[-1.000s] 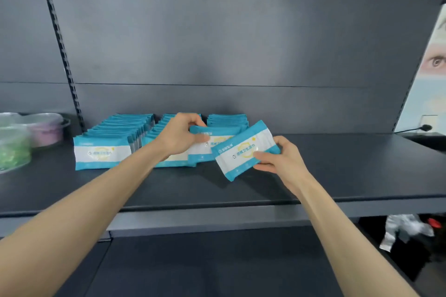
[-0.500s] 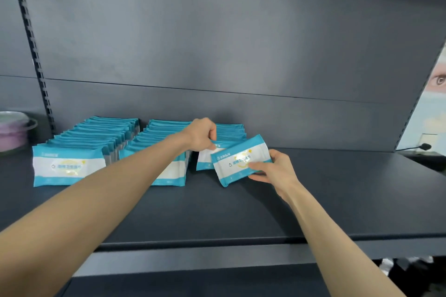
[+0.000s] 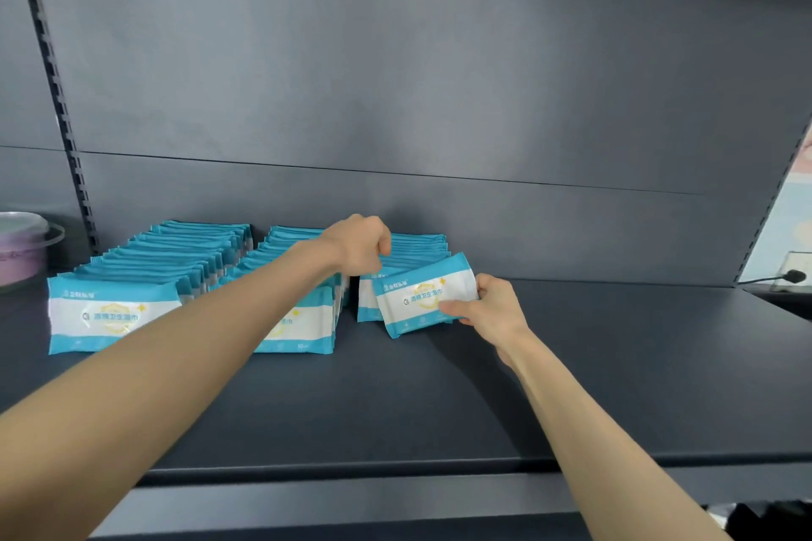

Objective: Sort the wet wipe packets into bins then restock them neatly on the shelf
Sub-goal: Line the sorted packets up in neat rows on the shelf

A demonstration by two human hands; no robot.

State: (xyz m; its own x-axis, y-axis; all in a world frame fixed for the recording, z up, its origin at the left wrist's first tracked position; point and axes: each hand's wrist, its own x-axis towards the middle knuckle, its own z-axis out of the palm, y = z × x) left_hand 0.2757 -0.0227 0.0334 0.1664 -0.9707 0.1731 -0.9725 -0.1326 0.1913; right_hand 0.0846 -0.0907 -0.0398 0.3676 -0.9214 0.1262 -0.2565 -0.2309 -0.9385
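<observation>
Since the earlier frame, the loose packet [image 3: 424, 294] is brought closer against the third row [image 3: 415, 244] on the shelf [image 3: 593, 365], pinched by the right hand [image 3: 492, 310]. The row's front edge is gripped by the left hand [image 3: 358, 242], fingers curled.

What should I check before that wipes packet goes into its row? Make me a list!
1. Packet held tight: the right hand pinches its right edge. Ok.
2. Third row steadied: the left hand grips its front top edge. Ok.
3. Packet straight like the rows: it is tilted. Not ok.
4. Label facing front, like the left row: ok.
5. Room in front of the third row: dark shelf shows there. Ok.
6. Third row's front packet upright: mostly hidden behind the held packet. Cannot tell.
</observation>
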